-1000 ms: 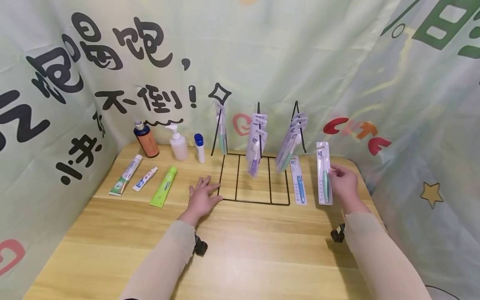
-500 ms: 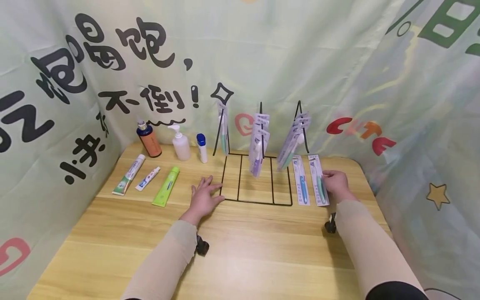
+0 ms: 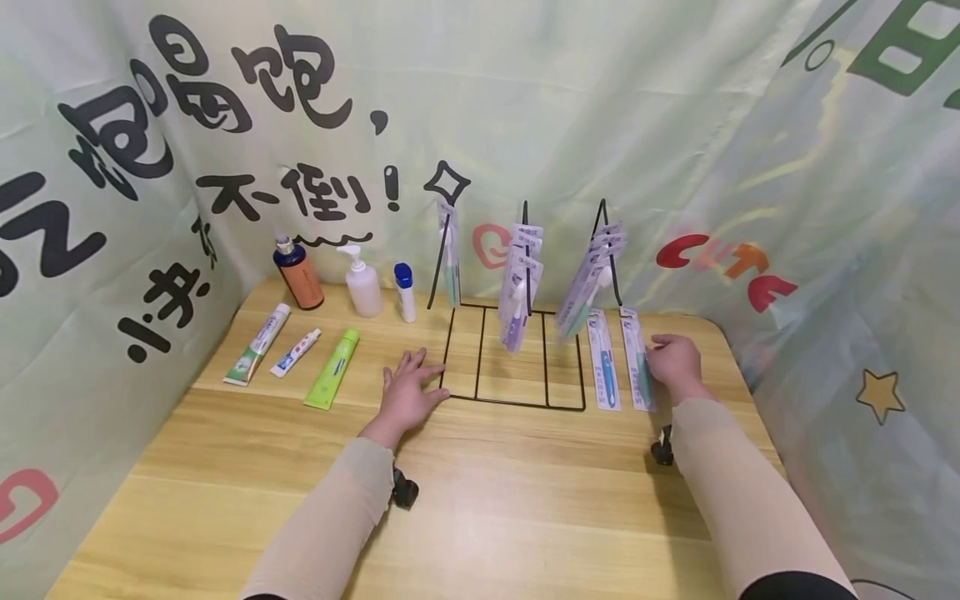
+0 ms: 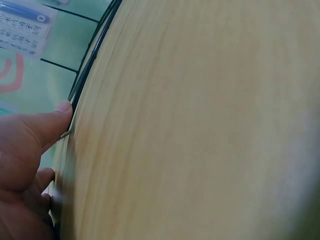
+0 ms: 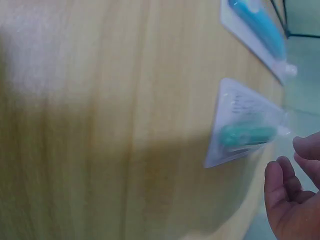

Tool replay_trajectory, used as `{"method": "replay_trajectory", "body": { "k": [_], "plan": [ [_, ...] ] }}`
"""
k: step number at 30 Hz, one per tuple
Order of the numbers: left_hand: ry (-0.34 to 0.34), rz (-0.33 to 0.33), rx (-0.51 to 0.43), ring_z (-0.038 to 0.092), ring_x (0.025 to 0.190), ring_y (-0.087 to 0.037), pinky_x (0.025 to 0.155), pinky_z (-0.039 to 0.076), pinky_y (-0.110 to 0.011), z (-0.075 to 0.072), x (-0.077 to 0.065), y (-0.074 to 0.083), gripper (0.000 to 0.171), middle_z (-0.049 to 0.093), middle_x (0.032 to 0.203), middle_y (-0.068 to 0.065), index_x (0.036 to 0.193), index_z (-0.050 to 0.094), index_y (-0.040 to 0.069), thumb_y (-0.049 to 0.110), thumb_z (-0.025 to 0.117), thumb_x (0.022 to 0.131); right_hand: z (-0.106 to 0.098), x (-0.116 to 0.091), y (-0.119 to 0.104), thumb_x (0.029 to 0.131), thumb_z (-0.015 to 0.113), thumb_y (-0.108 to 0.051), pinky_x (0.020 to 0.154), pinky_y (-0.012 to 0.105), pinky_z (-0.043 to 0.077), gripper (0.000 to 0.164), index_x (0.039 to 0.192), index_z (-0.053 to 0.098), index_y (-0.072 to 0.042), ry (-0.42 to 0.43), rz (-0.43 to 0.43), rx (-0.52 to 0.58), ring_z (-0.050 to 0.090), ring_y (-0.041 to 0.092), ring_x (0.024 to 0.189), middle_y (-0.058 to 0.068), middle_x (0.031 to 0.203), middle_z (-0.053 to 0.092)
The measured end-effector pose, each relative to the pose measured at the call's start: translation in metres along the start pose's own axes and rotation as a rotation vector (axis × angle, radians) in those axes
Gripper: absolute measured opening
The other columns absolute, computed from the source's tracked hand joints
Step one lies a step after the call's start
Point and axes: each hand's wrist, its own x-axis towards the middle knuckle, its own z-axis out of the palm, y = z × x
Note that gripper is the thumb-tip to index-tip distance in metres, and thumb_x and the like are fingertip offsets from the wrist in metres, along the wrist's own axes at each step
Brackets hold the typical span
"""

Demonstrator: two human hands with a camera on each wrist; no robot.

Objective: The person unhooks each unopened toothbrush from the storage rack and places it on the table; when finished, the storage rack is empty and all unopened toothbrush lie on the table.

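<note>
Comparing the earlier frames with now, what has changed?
The green packaged toothbrush came down and leftward onto the table, beside the blue packaged toothbrush; the right hand has released its grip. The left hand stayed at the near left corner of the black wire rack; rack and blue packaged toothbrush stayed put.

On the light wooden table [image 3: 480,508], your black wire rack [image 3: 516,403] stands toward the back — your left hand [image 3: 408,392] at its near left corner. Right of the rack lie the blue-handled packaged toothbrush [image 3: 606,371], then the green-handled packaged toothbrush [image 3: 638,367], your right hand [image 3: 677,367] just right of that. Left of your left hand, left to right, lie the white-and-green tube [image 3: 257,344], short white-and-blue tube [image 3: 296,352] and lime-green tube [image 3: 333,368]; farther back stand the orange-and-navy bottle [image 3: 302,281], pale-pink pump bottle [image 3: 364,290] and blue-capped white bottle [image 3: 406,298].
</note>
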Motion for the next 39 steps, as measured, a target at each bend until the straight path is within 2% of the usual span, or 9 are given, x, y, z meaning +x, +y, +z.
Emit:
{"method": "replay_trajectory", "body": {
  "k": [3,6,12,17,21,25,31,35,39],
  "plan": [
    [-0.001,-0.002,0.002,0.014,0.16,-0.045,0.122,-0.004,-0.074,0.0,0.0,0.001,0.053,0.03,0.171,-0.019,0.144,0.067,0.014,0.032,0.08,0.096,-0.004,-0.01,-0.01,0.106,0.051,-0.012,0.101,0.052,0.051,0.046,0.148,0.056,0.005,0.024,-0.055,0.02,0.058,0.041,0.122,0.029,0.14,0.059],
    [-0.003,-0.005,0.001,0.014,0.16,-0.044,0.122,-0.004,-0.073,-0.001,0.0,0.002,0.053,0.03,0.171,-0.018,0.145,0.067,0.014,0.032,0.08,0.096,-0.002,-0.026,-0.022,0.105,0.052,-0.012,0.088,0.043,0.053,0.041,0.142,0.063,0.004,0.092,-0.178,0.062,0.061,0.037,0.111,0.026,0.129,0.066],
    [0.001,-0.007,-0.003,0.014,0.16,-0.045,0.122,-0.003,-0.074,-0.001,-0.002,0.003,0.053,0.03,0.171,-0.019,0.144,0.067,0.012,0.031,0.08,0.096,0.028,-0.069,-0.05,0.097,0.064,-0.003,0.062,0.027,0.052,0.02,0.11,0.078,0.004,0.232,-0.603,0.076,0.067,0.027,0.075,0.019,0.093,0.076],
    [-0.007,-0.013,-0.011,0.013,0.16,-0.044,0.123,-0.005,-0.072,-0.001,-0.002,0.003,0.053,0.029,0.171,-0.018,0.145,0.067,0.013,0.032,0.079,0.097,0.06,-0.11,-0.083,0.089,0.073,0.011,0.057,0.027,0.057,0.014,0.102,0.076,0.007,0.202,-0.979,0.174,0.067,0.022,0.066,0.016,0.083,0.074],
    [-0.009,-0.009,-0.009,0.012,0.161,-0.043,0.123,-0.005,-0.072,-0.001,-0.002,0.003,0.053,0.029,0.171,-0.018,0.145,0.066,0.013,0.032,0.079,0.097,0.082,-0.138,-0.114,0.084,0.073,0.017,0.059,0.029,0.06,0.022,0.106,0.072,0.01,0.146,-1.156,0.307,0.069,0.026,0.07,0.017,0.087,0.073],
    [-0.005,0.001,0.001,0.014,0.16,-0.046,0.122,-0.004,-0.074,-0.001,-0.001,0.002,0.053,0.03,0.171,-0.02,0.144,0.067,0.013,0.032,0.079,0.097,0.1,-0.157,-0.145,0.087,0.074,0.015,0.072,0.041,0.065,0.031,0.117,0.069,0.01,0.053,-1.154,0.424,0.074,0.035,0.09,0.022,0.104,0.074],
    [-0.009,0.01,0.03,0.014,0.159,-0.046,0.121,-0.003,-0.075,-0.002,0.001,-0.002,0.055,0.029,0.171,-0.02,0.146,0.065,0.014,0.037,0.078,0.098,0.123,-0.166,-0.191,0.095,0.076,0.0,0.095,0.048,0.06,0.051,0.142,0.056,0.005,-0.148,-1.007,0.461,0.065,0.036,0.122,0.022,0.134,0.066],
    [0.0,0.013,0.031,0.016,0.159,-0.047,0.121,-0.001,-0.076,-0.003,0.001,-0.003,0.055,0.031,0.17,-0.02,0.145,0.066,0.013,0.036,0.078,0.097,0.132,-0.159,-0.22,0.095,0.08,-0.008,0.107,0.047,0.053,0.071,0.154,0.042,0.006,-0.178,-0.89,0.498,0.054,0.039,0.136,0.024,0.149,0.054],
    [-0.001,0.015,0.028,0.016,0.159,-0.047,0.121,-0.001,-0.076,-0.004,0.0,0.0,0.054,0.031,0.17,-0.019,0.145,0.067,0.013,0.035,0.078,0.097,0.136,-0.146,-0.242,0.099,0.075,-0.01,0.114,0.047,0.046,0.079,0.16,0.029,0.004,-0.137,-0.762,0.51,0.046,0.043,0.143,0.026,0.158,0.043]
  ]
}}
